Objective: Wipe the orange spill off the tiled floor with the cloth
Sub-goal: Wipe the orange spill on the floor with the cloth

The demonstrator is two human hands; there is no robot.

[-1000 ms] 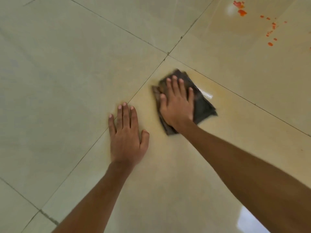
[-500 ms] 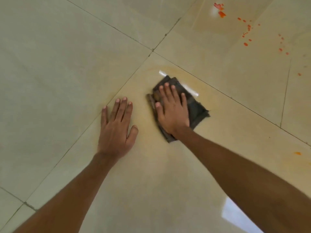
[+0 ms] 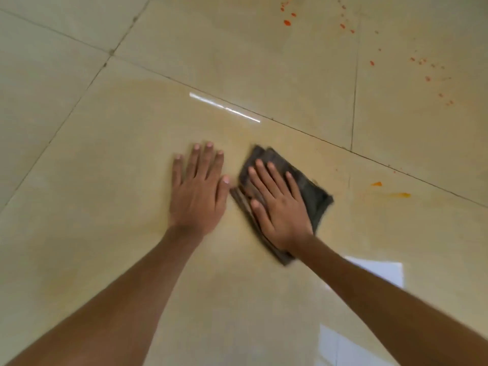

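A folded dark grey cloth (image 3: 314,192) lies flat on the beige tiled floor (image 3: 105,159). My right hand (image 3: 280,207) presses down on it, palm flat and fingers spread. Just left of the cloth, my left hand (image 3: 199,188) rests flat on the bare tile, fingers apart, holding nothing. A faint orange film covers the tile around both hands. A brighter orange smear (image 3: 393,194) sits to the right of the cloth. Small orange drops (image 3: 287,22) are scattered over the far tiles at the upper right.
Dark grout lines (image 3: 290,125) cross the floor between large glossy tiles. Bright window reflections (image 3: 380,270) shine on the tile near my right forearm, and a thin glare streak (image 3: 224,107) lies beyond the hands.
My right hand has slid the cloth toward me and rightward, away from the grout line. My left hand now lies close beside the cloth. The view has shifted, showing the orange smear.
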